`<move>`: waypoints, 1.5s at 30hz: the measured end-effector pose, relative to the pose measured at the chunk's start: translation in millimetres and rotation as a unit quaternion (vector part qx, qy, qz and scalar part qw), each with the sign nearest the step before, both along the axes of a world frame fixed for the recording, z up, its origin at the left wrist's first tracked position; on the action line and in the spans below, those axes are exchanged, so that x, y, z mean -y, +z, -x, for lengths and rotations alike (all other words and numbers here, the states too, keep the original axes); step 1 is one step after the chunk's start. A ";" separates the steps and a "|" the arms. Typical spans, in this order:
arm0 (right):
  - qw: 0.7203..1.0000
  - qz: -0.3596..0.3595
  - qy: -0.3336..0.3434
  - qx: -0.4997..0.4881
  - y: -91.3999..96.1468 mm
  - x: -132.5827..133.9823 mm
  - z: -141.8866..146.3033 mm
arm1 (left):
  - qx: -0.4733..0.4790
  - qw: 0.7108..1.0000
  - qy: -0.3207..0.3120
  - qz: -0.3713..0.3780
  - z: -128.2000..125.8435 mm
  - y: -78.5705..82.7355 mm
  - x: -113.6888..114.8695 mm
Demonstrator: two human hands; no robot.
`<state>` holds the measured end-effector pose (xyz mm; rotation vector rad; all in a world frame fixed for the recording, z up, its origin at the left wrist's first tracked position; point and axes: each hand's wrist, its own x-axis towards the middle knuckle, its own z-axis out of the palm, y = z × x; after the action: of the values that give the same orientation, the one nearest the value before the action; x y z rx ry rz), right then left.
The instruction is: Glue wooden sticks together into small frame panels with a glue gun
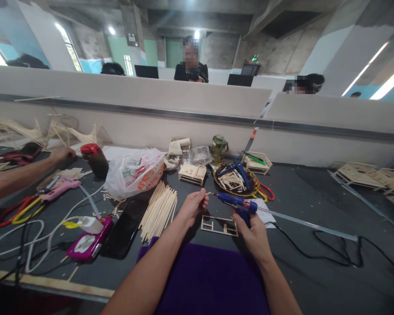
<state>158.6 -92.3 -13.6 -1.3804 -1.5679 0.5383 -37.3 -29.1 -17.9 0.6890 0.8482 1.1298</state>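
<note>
My right hand [253, 232] grips a blue hot glue gun [236, 202] by its handle, nozzle pointing left. My left hand [193, 205] is closed in a pinch on a small thin stick piece held right at the nozzle tip. Just below the two hands a small flat wooden stick frame [219, 225] lies on the dark table [315, 262]. A bundle of loose wooden sticks [159, 210] lies left of my left hand.
A co-worker's arm and hand [61, 154] reach in from the left near a dark jar with a red lid [95, 159]. A plastic bag [134, 171], pink glue gun [61, 189], scissors, black phone [124, 234], pink case, cables and small stick models crowd the table. Purple cloth [210, 280] covers my lap.
</note>
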 end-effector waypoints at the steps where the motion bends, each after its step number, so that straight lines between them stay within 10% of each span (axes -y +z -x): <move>1: 1.000 -0.003 0.000 0.002 0.0 -0.1 0.0 | 0.002 1.000 -0.002 0.002 -0.1 0.4 0.1; 34: 0.996 0.039 0.012 -0.078 5.2 2.4 -4.1 | -0.027 0.999 0.017 -0.024 -0.6 1.0 0.9; 40: 0.982 -0.009 -0.187 -0.031 9.7 -1.2 -42.2 | -0.115 0.989 0.043 -0.079 4.0 7.0 1.5; 45: 0.965 0.113 -0.235 -0.035 -18.5 -12.2 -87.1 | -0.162 0.980 0.023 -0.109 6.9 10.9 2.8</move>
<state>245.6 -80.1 -32.1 -1.8177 -1.0909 0.4739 -44.2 -32.0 -7.0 1.0611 1.0280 1.1804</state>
